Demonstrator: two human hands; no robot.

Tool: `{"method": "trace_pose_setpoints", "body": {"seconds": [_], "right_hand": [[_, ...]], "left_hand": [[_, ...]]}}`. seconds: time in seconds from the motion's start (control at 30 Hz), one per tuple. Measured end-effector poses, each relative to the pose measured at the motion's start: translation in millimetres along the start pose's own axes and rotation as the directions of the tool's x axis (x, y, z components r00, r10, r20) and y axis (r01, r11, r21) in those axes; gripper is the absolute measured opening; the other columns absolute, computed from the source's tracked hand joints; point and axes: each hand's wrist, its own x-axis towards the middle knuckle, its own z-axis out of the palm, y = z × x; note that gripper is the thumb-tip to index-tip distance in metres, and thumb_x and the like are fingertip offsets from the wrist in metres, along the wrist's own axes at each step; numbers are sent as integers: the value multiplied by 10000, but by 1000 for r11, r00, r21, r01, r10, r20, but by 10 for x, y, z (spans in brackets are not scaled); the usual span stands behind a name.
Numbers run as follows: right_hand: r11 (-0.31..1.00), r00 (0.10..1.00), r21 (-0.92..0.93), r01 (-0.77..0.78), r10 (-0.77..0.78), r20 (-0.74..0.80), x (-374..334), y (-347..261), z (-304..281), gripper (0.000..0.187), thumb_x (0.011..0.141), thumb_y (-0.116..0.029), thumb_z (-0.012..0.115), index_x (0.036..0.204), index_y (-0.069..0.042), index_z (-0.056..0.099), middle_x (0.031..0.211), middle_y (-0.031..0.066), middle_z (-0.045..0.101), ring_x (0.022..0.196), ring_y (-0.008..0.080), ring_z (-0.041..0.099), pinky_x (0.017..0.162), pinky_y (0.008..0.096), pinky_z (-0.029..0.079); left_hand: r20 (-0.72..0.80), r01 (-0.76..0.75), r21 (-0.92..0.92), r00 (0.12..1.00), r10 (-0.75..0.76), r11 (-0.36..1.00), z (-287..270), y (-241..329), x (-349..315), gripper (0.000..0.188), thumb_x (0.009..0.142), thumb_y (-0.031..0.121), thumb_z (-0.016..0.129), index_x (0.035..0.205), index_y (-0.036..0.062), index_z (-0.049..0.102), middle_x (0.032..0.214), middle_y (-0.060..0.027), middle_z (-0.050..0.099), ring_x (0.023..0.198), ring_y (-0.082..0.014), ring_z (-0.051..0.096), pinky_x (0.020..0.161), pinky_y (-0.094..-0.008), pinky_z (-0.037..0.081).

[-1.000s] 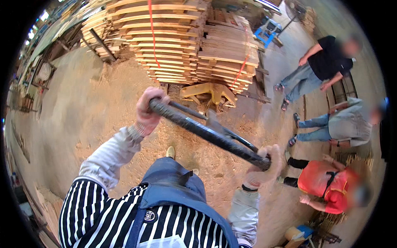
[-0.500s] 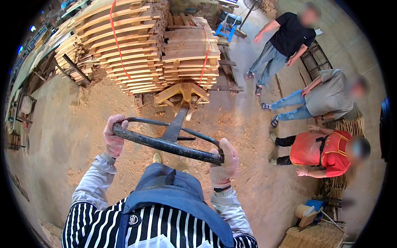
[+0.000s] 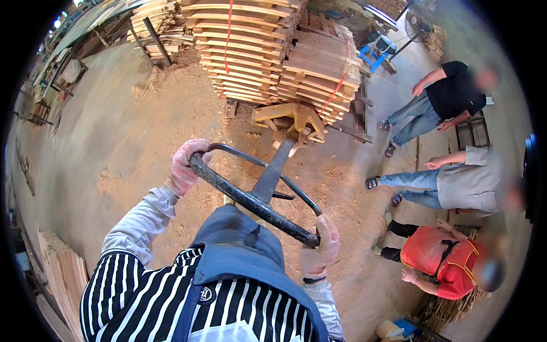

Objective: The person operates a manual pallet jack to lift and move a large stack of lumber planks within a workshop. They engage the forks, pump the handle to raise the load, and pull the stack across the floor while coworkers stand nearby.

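Observation:
Both my hands, in pinkish work gloves, grip the black looped handle (image 3: 250, 202) of a pallet jack. My left hand (image 3: 188, 164) is closed around its left end, and my right hand (image 3: 322, 244) around the right end, nearer to me. A grey steel shaft (image 3: 276, 171) runs from the loop down to the yellow jack body (image 3: 295, 115). Just behind that body rise a tall stack of curved wooden slats (image 3: 242, 51) and a lower wooden stack (image 3: 313, 68), each with a red strap. The jack's forks are hidden.
Three people stand to the right: one in a black shirt (image 3: 456, 94), one in a grey shirt (image 3: 470, 182) and one in a red apron (image 3: 424, 248). A fan (image 3: 419, 24) and blue stool (image 3: 376, 52) stand far right. Sawdust (image 3: 137, 176) covers the floor. Boards (image 3: 62, 273) lean at left.
The stacks and jack body now lie further right in view. The handle is tilted more steeply, its right end lower. Both hands keep their hold and have shifted right in the picture.

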Motion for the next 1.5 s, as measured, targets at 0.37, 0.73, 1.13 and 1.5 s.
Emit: {"method": "trace_pose_setpoints", "body": {"seconds": [0.37, 0.73, 1.13, 1.5], "right_hand": [[993, 993, -19, -115, 114, -14, -225, -189, 10, 523, 696, 38, 754, 1203, -74, 687, 1192, 164, 701, 1097, 375, 674, 937, 462, 535], [987, 985, -26, -156, 153, -77, -196, -220, -37, 523, 669, -8, 777, 1175, -110, 693, 1163, 123, 692, 1088, 363, 664, 940, 473, 535], [957, 943, -97, -274, 287, 166, -275, -544, 27, 277, 662, -86, 756, 919, -175, 710, 988, 43, 698, 1111, 340, 637, 970, 467, 494], [894, 893, -205, -399, 429, 135, -711, -1534, 881, 283, 655, -74, 731, 918, -171, 696, 1063, 46, 679, 1162, 336, 600, 959, 458, 484]], "left_hand": [[99, -60, 120, 994, 48, 991, -169, -120, -268, 300, 842, 19, 788, 1121, 34, 678, 1152, -146, 701, 1045, -250, 687, 894, -353, 552], [314, -167, 176, 944, 106, 970, -303, -57, -161, 299, 849, 121, 799, 1115, 51, 681, 1157, -139, 686, 1060, -264, 671, 888, -363, 543], [940, -436, 220, 333, -71, 873, -466, 531, 461, 243, 645, 219, 836, 794, 117, 674, 676, -93, 613, 690, -320, 639, 647, -442, 508], [955, -567, 151, 295, 29, 810, -1253, -209, 575, 206, 634, 266, 805, 680, 148, 643, 628, -90, 590, 644, -334, 621, 598, -467, 490]]}}
